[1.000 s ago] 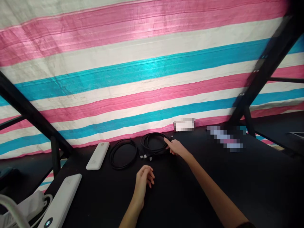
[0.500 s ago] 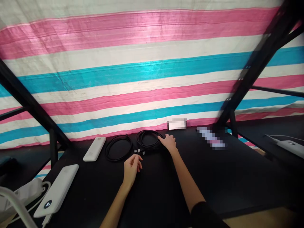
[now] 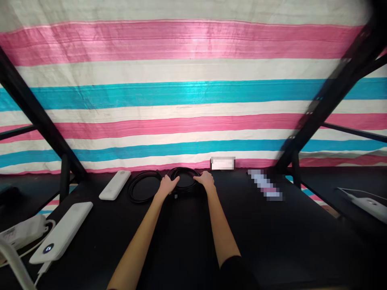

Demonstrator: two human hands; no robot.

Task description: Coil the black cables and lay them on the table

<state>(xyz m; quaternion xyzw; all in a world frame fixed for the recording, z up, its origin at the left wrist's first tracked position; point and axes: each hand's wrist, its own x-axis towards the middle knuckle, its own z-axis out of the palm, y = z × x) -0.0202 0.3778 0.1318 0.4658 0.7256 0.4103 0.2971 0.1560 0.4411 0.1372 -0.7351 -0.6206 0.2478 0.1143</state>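
Observation:
A coil of black cable (image 3: 185, 187) lies at the far side of the black table, between my two hands. My left hand (image 3: 168, 186) is at its left edge, thumb toward the inside of the loop and fingers curled at the rim. Around the right edge of that coil, my right hand (image 3: 207, 179) closes with its thumb over the loop. The undersides of both hands are hidden. A second black cable coil (image 3: 130, 189) rests just left of my left hand. One small pale connector (image 3: 175, 196) shows in front of the held coil.
White power banks (image 3: 115, 185) (image 3: 65, 231) lie to the left, near a white power strip (image 3: 26, 231). A blurred-out box (image 3: 223, 163) and a blurred-out flat item (image 3: 266, 185) sit to the right. Black frame bars (image 3: 45, 117) (image 3: 320, 108) and a striped sheet (image 3: 181, 92) stand behind.
My left hand has moved forward from in front of the coils to the right coil's left edge. My right hand stays at its right edge. The view has tilted slightly.

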